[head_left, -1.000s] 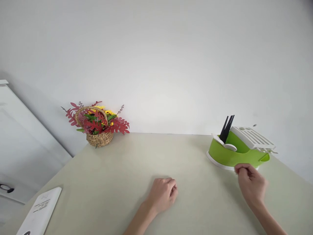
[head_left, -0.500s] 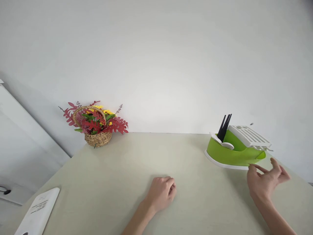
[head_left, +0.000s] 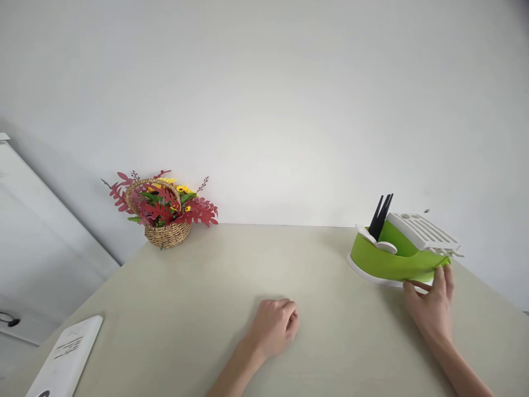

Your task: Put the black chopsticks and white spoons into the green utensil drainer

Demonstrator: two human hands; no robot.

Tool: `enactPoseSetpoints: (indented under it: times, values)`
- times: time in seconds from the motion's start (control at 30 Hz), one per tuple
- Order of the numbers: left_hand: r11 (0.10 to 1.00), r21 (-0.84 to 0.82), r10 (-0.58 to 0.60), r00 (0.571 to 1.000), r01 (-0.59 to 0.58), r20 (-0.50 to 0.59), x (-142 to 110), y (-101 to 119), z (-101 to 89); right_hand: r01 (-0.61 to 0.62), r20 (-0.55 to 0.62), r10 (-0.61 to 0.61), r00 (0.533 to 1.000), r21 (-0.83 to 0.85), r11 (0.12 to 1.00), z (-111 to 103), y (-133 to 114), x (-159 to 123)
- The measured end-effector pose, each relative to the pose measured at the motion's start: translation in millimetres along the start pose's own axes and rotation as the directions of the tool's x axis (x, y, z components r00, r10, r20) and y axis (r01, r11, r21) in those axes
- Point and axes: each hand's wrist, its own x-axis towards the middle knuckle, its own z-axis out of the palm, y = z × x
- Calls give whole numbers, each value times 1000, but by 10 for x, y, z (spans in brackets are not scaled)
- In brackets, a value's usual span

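Observation:
My right hand (head_left: 432, 306) is at the near right end of a green utensil holder (head_left: 380, 264) with a white base. Its thumb lies along the base's front edge and its fingers are bent against the green wall, gripping that end. In the holder's front part stand black utensil handles (head_left: 381, 218) and white rounded pieces, perhaps spoon ends (head_left: 387, 247). A white slotted top (head_left: 425, 229) covers the rear part. My left hand (head_left: 275, 328) rests on the table as a loose fist, with nothing seen in it.
A wicker basket (head_left: 167, 236) of red leaves and yellow flowers stands at the back left of the pale table (head_left: 264, 264). At the left front edge lies a flat white object (head_left: 66, 353) with dark slots. A white cabinet (head_left: 45, 231) is beyond the left edge; a wall (head_left: 273, 110) runs behind.
My right hand has moved left, from spread fingers beside the utensil holder to contact with its near right end. My left hand has stayed in place.

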Motion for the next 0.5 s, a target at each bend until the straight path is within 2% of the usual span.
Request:
enactPoseSetpoints:
  times: [0.5]
  values:
    - [1000,-16,-7,1000,7,4,5,8,-9,62,11,-62,998,-4,998,-1,14,-19]
